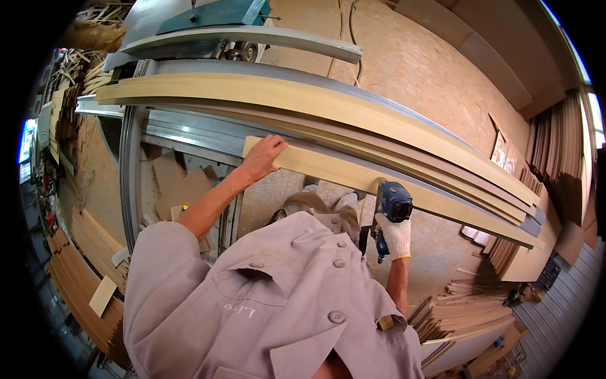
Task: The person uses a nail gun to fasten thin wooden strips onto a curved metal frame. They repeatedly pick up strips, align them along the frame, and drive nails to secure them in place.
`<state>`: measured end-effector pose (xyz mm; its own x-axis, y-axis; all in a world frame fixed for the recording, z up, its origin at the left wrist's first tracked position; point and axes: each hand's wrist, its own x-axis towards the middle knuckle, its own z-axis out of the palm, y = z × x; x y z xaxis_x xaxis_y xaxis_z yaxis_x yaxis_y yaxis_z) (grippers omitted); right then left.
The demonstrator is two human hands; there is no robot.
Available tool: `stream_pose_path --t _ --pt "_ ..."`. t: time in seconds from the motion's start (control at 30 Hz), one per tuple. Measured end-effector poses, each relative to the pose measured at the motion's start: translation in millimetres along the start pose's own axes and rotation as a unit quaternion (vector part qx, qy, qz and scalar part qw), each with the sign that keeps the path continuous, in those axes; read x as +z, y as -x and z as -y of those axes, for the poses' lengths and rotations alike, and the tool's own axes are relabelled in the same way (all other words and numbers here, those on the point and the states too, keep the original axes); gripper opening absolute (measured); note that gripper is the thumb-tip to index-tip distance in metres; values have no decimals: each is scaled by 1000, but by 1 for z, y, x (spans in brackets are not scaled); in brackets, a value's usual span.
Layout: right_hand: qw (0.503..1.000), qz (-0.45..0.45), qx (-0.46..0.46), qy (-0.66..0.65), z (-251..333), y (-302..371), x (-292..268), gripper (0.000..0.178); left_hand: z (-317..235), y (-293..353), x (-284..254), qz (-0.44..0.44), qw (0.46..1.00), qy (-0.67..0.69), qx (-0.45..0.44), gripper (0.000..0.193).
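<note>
My bare left hand (264, 158) grips the left end of a pale wooden strip (334, 169), fingers curled over its far edge. In my right hand (395, 236), in a white knitted glove, is a dark blue nail gun (396, 201). The tool's head is against or just over the near edge of the strip; contact cannot be made out. Beyond the strip, a stack of long pale boards (284, 95) lies lengthwise on a metal bed (189, 126).
A teal machine (208, 16) with a metal rail (252, 36) stands at the far left. Cables (341, 31) run over the floor. Stacked boards lie at the left (82, 284) and lower right (470, 322); upright panels (558, 139) lean at the far right.
</note>
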<state>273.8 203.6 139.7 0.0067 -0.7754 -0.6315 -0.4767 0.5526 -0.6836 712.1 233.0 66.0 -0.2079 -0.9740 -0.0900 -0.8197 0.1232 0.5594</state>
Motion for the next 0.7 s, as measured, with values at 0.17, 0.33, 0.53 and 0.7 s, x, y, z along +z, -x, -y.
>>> stream_pose_path --t 0.17,0.33,0.53,0.7 --pt "1000 0 23 13 16 5 3 22 2 -4 2 -1 1000 -11 12 65" --pt "1000 -12 -5 9 30 9 6 22 3 -4 1 1 1000 -12 19 65" --pt "1000 -6 -8 14 15 3 5 21 2 -3 3 -2 1000 -23 21 68" --pt "1000 -5 8 3 20 6 6 18 3 -2 4 -7 999 -24 23 68"
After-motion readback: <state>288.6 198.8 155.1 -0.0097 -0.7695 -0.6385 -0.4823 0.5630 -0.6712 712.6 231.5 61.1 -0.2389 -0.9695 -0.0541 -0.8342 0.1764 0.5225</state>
